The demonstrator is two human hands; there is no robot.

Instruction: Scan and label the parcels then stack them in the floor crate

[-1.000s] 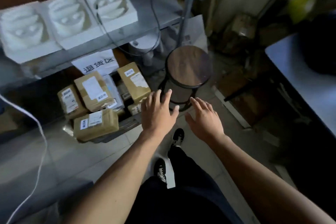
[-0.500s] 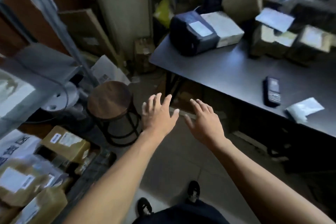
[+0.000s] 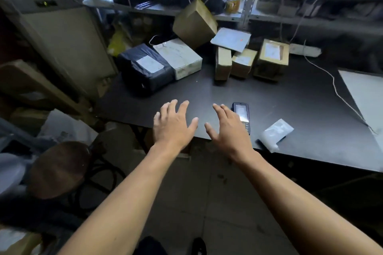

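Both my hands hover over the near edge of the bench (image 3: 290, 97), fingers spread and straight, and neither grip has hold of anything. My left hand (image 3: 173, 125) is above bare bench top; my right hand (image 3: 229, 128) hangs over the lower half of the scanner (image 3: 241, 113), which lies flat just inside the near edge. Whether my palm touches it I cannot tell, since the hand hides that part.

The parcels wait well beyond my fingers, along the far edge. Toward the far left corner sits a black wrapped parcel (image 3: 145, 68) with a white label on top, touching a pale box (image 3: 180, 57) beside it. A brown carton (image 3: 194, 21) leans tilted behind them against the shelf. Further right along the far edge stand three small cardboard boxes (image 3: 243, 62) close together, with a flat grey packet (image 3: 231, 39) resting across them.

I judge the scanner stiff and light, best taken round its narrow body with my right hand. The black parcel looks soft and slick in its wrap, so I would take it from both sides. The small boxes should be stiff and light enough for one hand across the top. A clear plastic bag (image 3: 276, 133) lies near the front edge, to the right of the scanner.
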